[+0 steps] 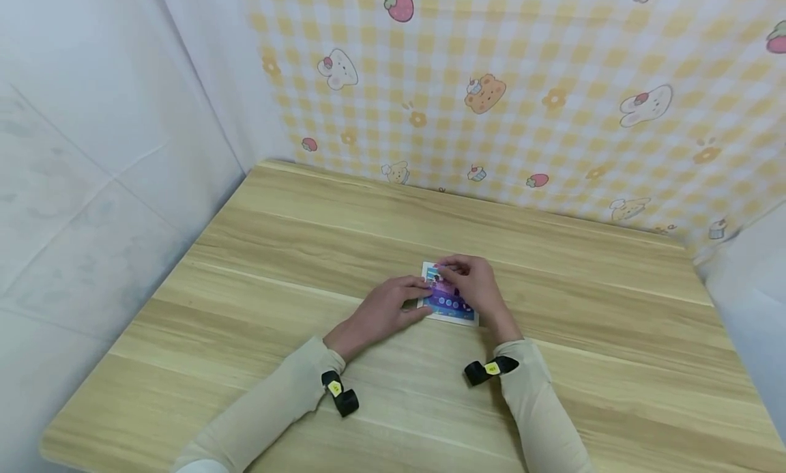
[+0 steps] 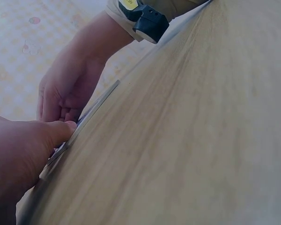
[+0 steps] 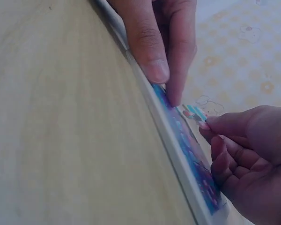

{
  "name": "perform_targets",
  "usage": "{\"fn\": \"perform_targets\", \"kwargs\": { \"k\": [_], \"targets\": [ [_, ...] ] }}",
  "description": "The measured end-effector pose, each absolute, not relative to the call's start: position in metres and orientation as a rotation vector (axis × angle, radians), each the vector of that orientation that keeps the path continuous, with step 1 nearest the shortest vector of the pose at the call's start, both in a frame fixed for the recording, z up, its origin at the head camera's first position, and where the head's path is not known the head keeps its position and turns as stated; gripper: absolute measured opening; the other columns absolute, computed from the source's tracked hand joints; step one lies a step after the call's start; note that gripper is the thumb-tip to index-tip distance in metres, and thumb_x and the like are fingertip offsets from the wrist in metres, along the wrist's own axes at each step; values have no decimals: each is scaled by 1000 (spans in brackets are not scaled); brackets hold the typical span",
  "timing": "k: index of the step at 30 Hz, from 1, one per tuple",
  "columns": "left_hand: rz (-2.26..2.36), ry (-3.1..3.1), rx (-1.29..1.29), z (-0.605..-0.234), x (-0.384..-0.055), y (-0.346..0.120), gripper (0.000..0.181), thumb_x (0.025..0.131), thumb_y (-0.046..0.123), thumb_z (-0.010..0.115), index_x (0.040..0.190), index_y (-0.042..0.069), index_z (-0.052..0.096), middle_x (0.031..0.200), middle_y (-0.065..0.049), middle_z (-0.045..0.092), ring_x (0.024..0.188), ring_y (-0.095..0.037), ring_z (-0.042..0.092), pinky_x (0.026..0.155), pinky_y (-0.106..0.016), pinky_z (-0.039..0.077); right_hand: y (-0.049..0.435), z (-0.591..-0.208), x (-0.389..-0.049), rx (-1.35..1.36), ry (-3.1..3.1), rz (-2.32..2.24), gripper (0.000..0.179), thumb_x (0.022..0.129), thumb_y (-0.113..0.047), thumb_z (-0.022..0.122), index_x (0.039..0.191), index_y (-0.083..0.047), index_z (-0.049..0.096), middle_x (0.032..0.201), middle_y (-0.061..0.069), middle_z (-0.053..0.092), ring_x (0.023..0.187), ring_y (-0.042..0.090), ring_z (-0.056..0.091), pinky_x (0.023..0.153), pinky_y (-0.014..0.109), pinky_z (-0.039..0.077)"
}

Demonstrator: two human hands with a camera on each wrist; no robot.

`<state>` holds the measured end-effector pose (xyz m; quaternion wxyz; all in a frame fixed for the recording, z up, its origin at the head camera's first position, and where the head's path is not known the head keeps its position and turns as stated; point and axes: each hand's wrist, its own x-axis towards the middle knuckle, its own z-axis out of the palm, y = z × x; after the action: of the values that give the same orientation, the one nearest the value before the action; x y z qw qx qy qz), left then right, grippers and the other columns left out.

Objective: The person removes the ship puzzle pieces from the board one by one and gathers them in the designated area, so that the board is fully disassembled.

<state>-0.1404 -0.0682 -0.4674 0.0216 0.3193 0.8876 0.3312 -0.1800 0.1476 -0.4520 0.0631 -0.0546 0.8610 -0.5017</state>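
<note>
A small jigsaw puzzle [image 1: 449,308], with a blue and purple picture and a white border, lies flat on the table under both hands. My left hand [image 1: 391,304] rests at its left side, thumb and fingers mostly straight and touching it. Between the thumb and index finger of my right hand [image 1: 477,285] is a small puzzle piece [image 3: 195,114] with turquoise stripes, pinched at the puzzle's upper part in the right wrist view. The right hand's other fingers curl inward. From the left wrist, only the puzzle's thin edge [image 2: 99,103] shows, and its picture is hidden.
The wooden table [image 1: 258,309] spreads out around the hands. A yellow checked cloth [image 1: 442,77] with cartoon prints hangs behind its far edge, and white cloth [image 1: 98,152] hangs at the left. Each wrist carries a black strap-on camera [image 1: 344,399].
</note>
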Motion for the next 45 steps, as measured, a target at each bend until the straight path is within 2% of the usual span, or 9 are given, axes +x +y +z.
{"fn": "perform_targets", "kwargs": {
  "k": [5,11,15,21,34,40,45],
  "targets": [
    [1021,2761,923,-468,-140,-72,44,100,34,71,133,6,69,141,-8,64,134,-26,57,116,-40,43,161,-446,-178,-74,2554,-1561,23,100,-21,71,115,-5,79,103,11,75,86,18,63,69,23,52],
    [1045,2752,907,-469,-141,-74,45,99,34,72,133,5,70,141,-8,64,135,-26,56,116,-41,43,195,-440,-172,1,2622,-1507,24,101,-25,70,115,-7,79,105,10,76,89,22,61,67,24,49],
    [1037,2757,885,-470,-141,-74,45,99,35,72,133,6,70,141,-7,64,135,-26,56,116,-40,43,221,-443,-166,-26,2655,-1418,24,103,-23,68,116,-5,78,108,11,77,93,20,62,74,25,50],
    [1036,2755,870,-471,-139,-75,44,99,35,72,133,7,70,141,-7,64,135,-26,57,116,-41,43,249,-449,-161,-95,2676,-1357,22,101,-12,69,114,4,76,107,17,77,87,17,65,70,22,52],
    [1032,2745,885,-468,-138,-69,44,100,36,71,133,8,70,142,-6,63,136,-25,56,117,-40,42,259,-448,-161,-115,2757,-1230,17,101,-5,66,110,6,75,101,18,74,83,17,60,67,21,49],
    [1038,2749,909,-466,-138,-67,44,100,36,71,133,8,70,142,-7,64,135,-25,56,117,-40,42,261,-445,-160,-121,2789,-1189,14,100,-5,67,106,6,75,92,14,71,77,19,54,62,24,44],
    [1030,2750,934,-466,-140,-65,44,100,36,71,133,8,70,141,-7,64,135,-25,57,116,-40,43,263,-444,-158,-132,2807,-1194,13,99,-3,68,106,5,76,95,15,72,78,19,54,63,24,44]
  ]
}}
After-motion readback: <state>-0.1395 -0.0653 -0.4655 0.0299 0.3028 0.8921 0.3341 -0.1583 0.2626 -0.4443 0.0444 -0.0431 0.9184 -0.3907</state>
